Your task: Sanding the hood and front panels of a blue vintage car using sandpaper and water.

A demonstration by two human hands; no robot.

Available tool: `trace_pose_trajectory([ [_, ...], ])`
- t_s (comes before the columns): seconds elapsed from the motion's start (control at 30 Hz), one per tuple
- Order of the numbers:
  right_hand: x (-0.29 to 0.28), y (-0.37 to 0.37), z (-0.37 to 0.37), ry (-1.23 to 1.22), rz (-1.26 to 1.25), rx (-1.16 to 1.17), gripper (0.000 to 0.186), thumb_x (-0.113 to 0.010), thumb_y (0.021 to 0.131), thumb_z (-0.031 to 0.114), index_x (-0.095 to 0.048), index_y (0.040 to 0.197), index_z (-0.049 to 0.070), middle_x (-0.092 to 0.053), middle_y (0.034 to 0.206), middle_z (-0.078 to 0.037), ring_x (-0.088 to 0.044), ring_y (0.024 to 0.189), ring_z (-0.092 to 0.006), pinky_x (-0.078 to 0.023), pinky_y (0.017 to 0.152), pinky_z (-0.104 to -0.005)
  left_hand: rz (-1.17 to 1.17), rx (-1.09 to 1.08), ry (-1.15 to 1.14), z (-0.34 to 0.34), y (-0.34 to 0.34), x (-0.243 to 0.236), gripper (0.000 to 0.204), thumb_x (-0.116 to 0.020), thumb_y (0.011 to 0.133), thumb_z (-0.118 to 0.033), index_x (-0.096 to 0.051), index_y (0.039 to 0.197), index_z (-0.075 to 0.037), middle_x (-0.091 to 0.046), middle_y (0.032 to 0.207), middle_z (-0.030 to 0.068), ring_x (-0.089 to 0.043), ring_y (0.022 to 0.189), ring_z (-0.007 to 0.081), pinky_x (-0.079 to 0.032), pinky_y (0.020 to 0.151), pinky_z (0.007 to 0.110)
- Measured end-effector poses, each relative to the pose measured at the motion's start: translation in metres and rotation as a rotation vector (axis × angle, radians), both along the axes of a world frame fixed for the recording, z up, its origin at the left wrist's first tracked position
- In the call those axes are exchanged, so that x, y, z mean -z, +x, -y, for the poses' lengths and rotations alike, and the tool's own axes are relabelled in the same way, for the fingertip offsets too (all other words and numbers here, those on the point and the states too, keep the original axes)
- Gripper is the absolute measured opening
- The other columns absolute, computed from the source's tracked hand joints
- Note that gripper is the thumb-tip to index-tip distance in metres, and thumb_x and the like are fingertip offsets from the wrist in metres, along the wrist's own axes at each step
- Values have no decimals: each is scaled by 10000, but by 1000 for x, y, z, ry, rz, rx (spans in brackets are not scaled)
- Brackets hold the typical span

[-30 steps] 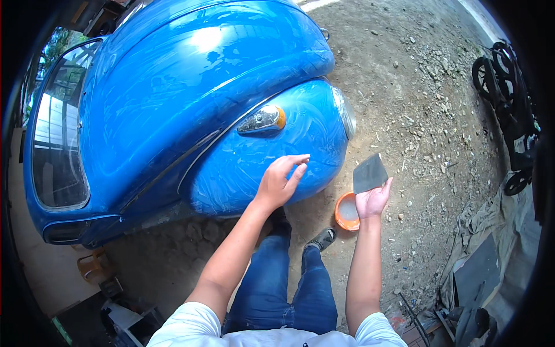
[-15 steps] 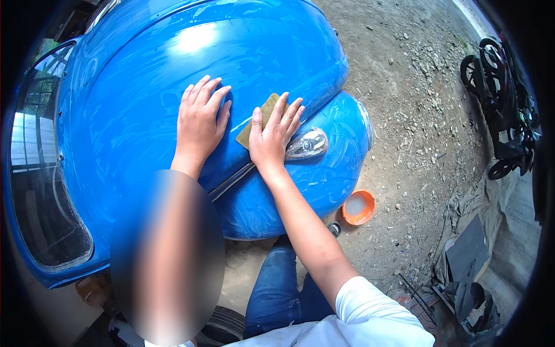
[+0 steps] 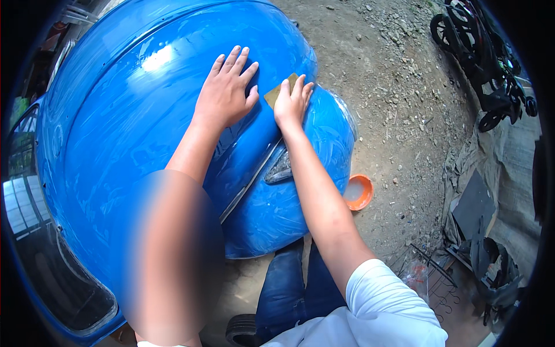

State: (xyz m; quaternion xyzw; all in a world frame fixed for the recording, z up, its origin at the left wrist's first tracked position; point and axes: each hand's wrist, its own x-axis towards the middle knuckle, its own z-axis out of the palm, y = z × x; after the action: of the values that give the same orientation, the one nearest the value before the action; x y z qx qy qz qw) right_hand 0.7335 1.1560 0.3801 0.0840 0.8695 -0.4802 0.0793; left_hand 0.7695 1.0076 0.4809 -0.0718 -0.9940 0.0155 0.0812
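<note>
Beneath both arms is the blue curved body panel (image 3: 144,127) of a car, streaked with whitish smears. My left hand (image 3: 225,95) rests on it with fingers spread, holding nothing. Farther right, my right hand (image 3: 291,107) presses a flat tan-olive pad (image 3: 273,96) against the panel near its outer edge. The hand covers part of the pad. Below that hand, a clear teardrop-shaped lamp (image 3: 279,169) sits on the rounded blue fender (image 3: 272,222), partly behind my right forearm. A dark seam runs between panel and fender.
An orange bowl (image 3: 370,199) of cloudy liquid stands on the gravelly ground (image 3: 399,127) right of the fender. A dark motorcycle (image 3: 480,63) is at the far right, with a dark flat sheet (image 3: 474,202) below. The car's window (image 3: 52,272) lies at left, and a tyre (image 3: 234,332) by my legs.
Both hands have moved farther forward along the panel, the right one carrying the pad past the lamp toward the panel's far outer edge. The view has shifted too.
</note>
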Motion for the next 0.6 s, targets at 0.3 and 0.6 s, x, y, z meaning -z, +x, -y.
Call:
trace_pose_trajectory([
  [0.3,19,18,-3,-118,115,-32,784,-381,1087,509,-109,1659,47,-40,1688,-329,-53,1572,-483,-76,1272,-553,149,-130,-151,-14,-50,20,749,-540,946,-587,-449,1578,-195,-329,1666,184,-230,1569,371,-126,1280,538],
  [0.6,111,-210,-63,-62,399,20,735,-298,1078,510,-201,1648,56,-144,1696,-275,-140,1582,-411,-111,1294,-457,203,-200,-145,-66,-134,42,775,-548,933,-601,-435,1587,-202,-321,1673,168,-196,1574,394,-115,1282,531],
])
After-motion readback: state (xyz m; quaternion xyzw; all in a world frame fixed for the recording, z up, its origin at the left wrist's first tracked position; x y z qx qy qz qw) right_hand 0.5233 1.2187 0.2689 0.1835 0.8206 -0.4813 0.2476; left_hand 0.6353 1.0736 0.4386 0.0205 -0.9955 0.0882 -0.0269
